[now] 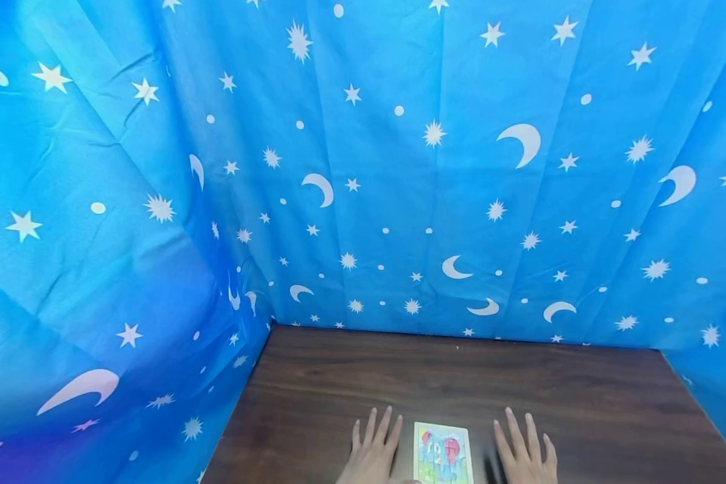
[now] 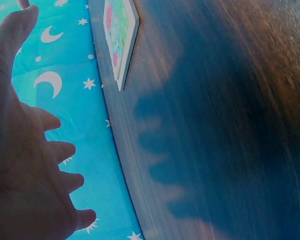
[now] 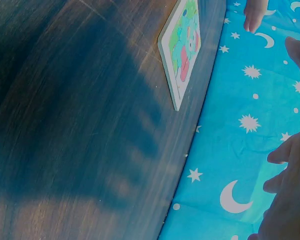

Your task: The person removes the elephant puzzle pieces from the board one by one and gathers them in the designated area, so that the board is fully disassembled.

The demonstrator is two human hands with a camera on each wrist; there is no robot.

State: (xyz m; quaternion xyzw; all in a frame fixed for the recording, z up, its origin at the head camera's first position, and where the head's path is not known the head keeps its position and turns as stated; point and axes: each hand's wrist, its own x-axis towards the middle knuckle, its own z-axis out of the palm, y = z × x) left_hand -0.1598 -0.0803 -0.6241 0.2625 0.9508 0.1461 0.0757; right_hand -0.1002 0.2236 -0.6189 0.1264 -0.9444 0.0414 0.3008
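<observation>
"How many hands fill the foot of the head view?"
"Two: one left hand (image 1: 372, 458) at lower centre, one right hand (image 1: 526, 464) at lower right of centre, four fingers (image 1: 371, 425) apiece, thumbs aside."
"Between them?"
"One picture puzzle (image 1: 441, 454), bottom centre, its pieces too small to count, on one wooden tabletop (image 1: 460, 373)."
"Crescents in the left wrist view?"
"Two white crescents (image 2: 56, 82), upper left of frame."
</observation>
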